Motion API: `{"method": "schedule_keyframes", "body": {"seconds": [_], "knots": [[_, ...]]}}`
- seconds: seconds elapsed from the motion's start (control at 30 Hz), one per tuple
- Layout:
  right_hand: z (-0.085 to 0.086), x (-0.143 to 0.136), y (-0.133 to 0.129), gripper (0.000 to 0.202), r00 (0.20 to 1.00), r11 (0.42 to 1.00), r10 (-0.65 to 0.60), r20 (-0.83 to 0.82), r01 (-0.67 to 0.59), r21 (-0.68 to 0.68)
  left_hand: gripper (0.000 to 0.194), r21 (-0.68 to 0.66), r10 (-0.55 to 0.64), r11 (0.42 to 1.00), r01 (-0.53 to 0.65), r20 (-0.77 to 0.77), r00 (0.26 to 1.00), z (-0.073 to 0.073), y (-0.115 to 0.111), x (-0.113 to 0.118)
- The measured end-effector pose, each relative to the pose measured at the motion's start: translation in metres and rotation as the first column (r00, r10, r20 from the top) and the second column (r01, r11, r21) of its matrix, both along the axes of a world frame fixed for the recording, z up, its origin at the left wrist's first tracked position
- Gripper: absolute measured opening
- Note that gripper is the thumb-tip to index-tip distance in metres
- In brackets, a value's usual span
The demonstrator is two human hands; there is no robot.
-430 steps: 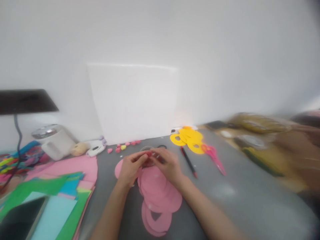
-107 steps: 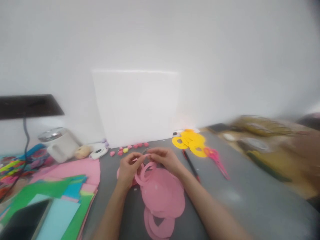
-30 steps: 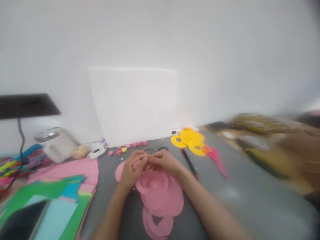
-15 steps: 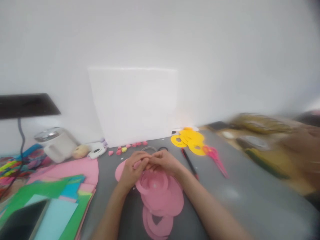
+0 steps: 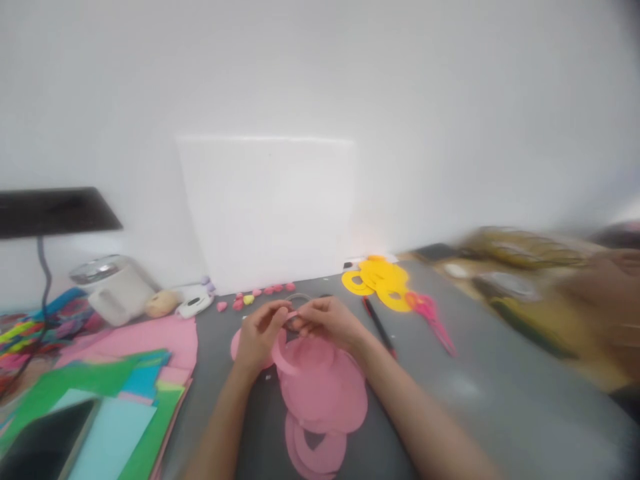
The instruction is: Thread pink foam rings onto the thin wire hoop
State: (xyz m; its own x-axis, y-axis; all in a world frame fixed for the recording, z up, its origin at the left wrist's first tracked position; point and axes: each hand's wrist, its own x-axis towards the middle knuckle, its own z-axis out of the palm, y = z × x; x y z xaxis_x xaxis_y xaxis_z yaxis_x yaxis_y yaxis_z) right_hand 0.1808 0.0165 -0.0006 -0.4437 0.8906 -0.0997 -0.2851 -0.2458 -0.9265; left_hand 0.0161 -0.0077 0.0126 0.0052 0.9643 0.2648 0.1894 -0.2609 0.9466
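Note:
My left hand (image 5: 263, 333) pinches a curved pink paper strip (image 5: 281, 353) above the grey table. Close beside it on the right, my right hand (image 5: 327, 321) has its fingers closed on the upper end of the same pink paper. Beneath both hands lie overlapping pink paper rounds (image 5: 325, 390), with pink rings (image 5: 333, 457) nearer the front. Behind my fingers, the edge of a thin round object (image 5: 300, 296) shows; most of it is hidden.
Yellow paper rings (image 5: 383, 277), a dark pen (image 5: 379, 327) and pink scissors (image 5: 434, 320) lie to the right. Small pink pieces (image 5: 273, 289) line the wall side. Coloured sheets (image 5: 113, 427), a phone (image 5: 45, 440) and a white mug (image 5: 117, 293) stand left.
My hands have moved slightly apart, and the pink strip between them has lifted and turned, showing more clearly. The other things lie where they were.

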Motion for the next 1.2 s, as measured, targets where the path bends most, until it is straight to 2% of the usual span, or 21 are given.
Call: {"method": "schedule_keyframes", "body": {"seconds": [0.1,0.2,0.47,0.63,0.9,1.2], "knots": [[0.0019,0.0008,0.0010,0.030,0.998,0.998,-0.060,-0.022,0.060,-0.004,0.027,-0.101,-0.027,0.994,0.033,0.058,0.998,-0.0008,0.0003,0.0001],[0.0027,0.0008,0.0016,0.029,0.996,0.996,-0.088,-0.021,0.088,-0.009,0.026,-0.126,-0.054,0.990,0.061,0.062,0.997,-0.0023,0.0007,-0.0003],[0.0040,-0.0004,-0.0001,0.025,0.989,0.990,-0.140,-0.041,0.138,-0.039,0.027,-0.133,-0.069,0.988,0.083,0.102,0.992,-0.0009,-0.0008,0.0002],[0.0027,-0.0011,0.0002,0.023,0.986,0.990,-0.140,-0.093,0.142,0.009,0.027,-0.128,-0.073,0.988,0.086,0.104,0.992,-0.0026,-0.0010,-0.0009],[-0.0020,0.0022,0.0048,0.036,0.979,0.989,-0.141,-0.149,0.146,0.019,0.028,-0.153,-0.031,0.987,0.052,0.132,0.991,-0.0054,0.0019,-0.0025],[-0.0014,0.0021,0.0035,0.038,0.981,0.989,-0.136,-0.136,0.143,0.041,0.029,-0.133,-0.068,0.988,0.078,0.076,0.995,-0.0032,-0.0002,-0.0015]]}}
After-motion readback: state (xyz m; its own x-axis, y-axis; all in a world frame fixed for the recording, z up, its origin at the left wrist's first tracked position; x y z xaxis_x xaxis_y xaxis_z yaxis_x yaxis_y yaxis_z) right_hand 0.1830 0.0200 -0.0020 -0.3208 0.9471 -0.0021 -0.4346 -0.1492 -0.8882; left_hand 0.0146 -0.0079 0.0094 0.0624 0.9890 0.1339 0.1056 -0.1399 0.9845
